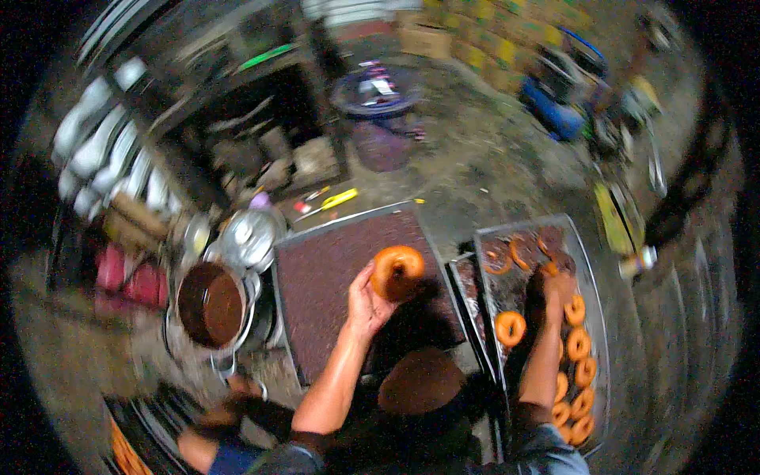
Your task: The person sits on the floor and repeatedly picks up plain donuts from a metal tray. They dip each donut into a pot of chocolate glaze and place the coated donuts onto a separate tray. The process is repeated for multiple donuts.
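Observation:
My left hand (366,305) holds up a ring doughnut (398,265), golden with a dark lower part, above a wide tray (332,277) filled with a flat brown surface. On the right, my right hand (557,290) reaches into the far part of a metal tray (599,332). Its fingers are closed around a dark-topped doughnut (564,263), partly hidden in shade. Several plain doughnuts (579,344) line that tray's right side, and a single doughnut (510,328) lies left of my right forearm. More dark-topped doughnuts (497,260) sit at its far end.
A deep pot (211,305), brown inside, stands left of the wide tray, beside silver lidded pots (252,232). Yellow-handled tools (339,198) lie beyond. A purple bucket (381,142) stands farther back. Another person's blurred arm (202,447) shows at lower left.

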`<state>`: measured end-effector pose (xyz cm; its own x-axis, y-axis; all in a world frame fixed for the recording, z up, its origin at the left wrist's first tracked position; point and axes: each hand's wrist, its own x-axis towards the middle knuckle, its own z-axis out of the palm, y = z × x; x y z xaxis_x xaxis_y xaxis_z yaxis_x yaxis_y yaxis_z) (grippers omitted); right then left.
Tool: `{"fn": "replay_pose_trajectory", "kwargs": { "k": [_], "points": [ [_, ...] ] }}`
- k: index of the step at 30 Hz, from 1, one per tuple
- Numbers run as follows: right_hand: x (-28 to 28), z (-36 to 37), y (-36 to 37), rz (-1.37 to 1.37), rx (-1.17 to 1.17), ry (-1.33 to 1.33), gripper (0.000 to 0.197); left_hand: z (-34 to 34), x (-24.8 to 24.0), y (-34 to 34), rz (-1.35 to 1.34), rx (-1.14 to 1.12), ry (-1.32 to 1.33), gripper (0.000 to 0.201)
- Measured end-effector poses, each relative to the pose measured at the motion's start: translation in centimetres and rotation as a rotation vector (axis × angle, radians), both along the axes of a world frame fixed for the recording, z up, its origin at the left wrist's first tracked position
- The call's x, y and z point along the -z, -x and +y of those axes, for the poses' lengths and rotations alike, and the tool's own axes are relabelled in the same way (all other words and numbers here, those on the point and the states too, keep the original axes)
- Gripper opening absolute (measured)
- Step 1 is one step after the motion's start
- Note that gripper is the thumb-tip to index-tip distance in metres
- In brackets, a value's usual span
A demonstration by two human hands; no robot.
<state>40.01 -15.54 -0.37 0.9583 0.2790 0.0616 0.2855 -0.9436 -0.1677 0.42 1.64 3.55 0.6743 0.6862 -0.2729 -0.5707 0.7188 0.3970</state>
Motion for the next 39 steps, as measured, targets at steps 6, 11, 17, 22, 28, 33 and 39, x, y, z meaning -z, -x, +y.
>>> {"fn": "replay_pose_trajectory", "kwargs": {
  "k": [6,11,17,22,28,33,39],
  "points": [
    [-9.6,9.7,18.1,0.104,-1.05,-0.776,0.039,-1.2,1.4,4.6,0.103,-0.214,-0.262,0.055],
    [-16.6,16.4,34.9,0.065,-1.845,-0.434,0.07,-1.1,-4.2,9.0,-0.436,-0.423,-0.329,0.05],
    [-20.8,20.0,46.0,0.305,-2.067,-0.219,0.074,-0.9,-5.8,19.3,-0.29,-0.863,-0.157,0.045],
    [-16.3,28.3,56.9,0.473,-2.141,-0.291,0.07,-1.7,-3.9,29.4,-0.102,-1.301,-0.265,0.057],
    [-2.8,32.5,70.2,0.063,-2.432,0.218,0.069,-4.9,0.1,44.5,-0.117,-1.707,-0.305,0.074],
    [1.6,32.5,72.7,-0.05,-2.376,0.395,0.06,-4.9,3.2,46.5,-0.263,-1.637,-0.653,0.064],
    [-0.1,32.3,71.1,0.729,-2.258,0.387,0.056,-5.2,3.5,46.0,-0.153,-1.841,-0.312,0.064]
  ]
}}
